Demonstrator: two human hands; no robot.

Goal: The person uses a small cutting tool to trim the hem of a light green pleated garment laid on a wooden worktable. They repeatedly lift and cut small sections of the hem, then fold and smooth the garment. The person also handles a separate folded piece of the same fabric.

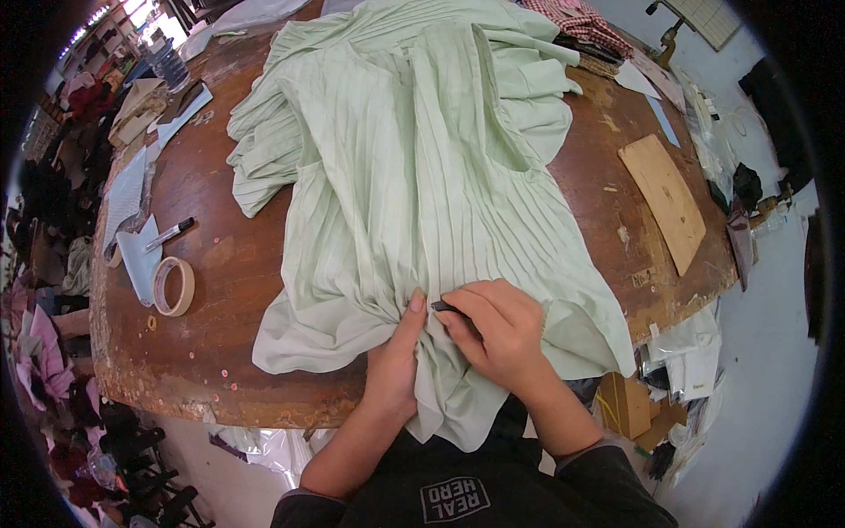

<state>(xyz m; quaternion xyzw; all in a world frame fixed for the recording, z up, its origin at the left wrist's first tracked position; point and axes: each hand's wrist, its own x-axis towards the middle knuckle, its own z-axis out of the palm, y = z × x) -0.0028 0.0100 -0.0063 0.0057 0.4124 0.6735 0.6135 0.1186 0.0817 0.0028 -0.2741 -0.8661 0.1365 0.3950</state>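
A pale green pleated sleeveless garment [370, 176] lies spread over the table, its lower edge gathered toward me and hanging over the front edge. My left hand [396, 356] grips a bunched fold of it near the middle, thumb on top and fingers hidden under the cloth. Close beside it, my right hand [497, 330] pinches a small dark tool [445, 307], its tip against the cloth by my left thumb. Too little of the tool shows to tell its kind. More of the same green cloth [264, 158] lies beneath and behind the garment.
On the brown wooden table [229, 308], a tape roll [174, 287], a marker [170, 234] and blue paper pieces [138, 264] lie at left. A water bottle [167, 63] stands far left. A wooden board [662, 202] lies at right, with folded checked cloth [581, 26] behind.
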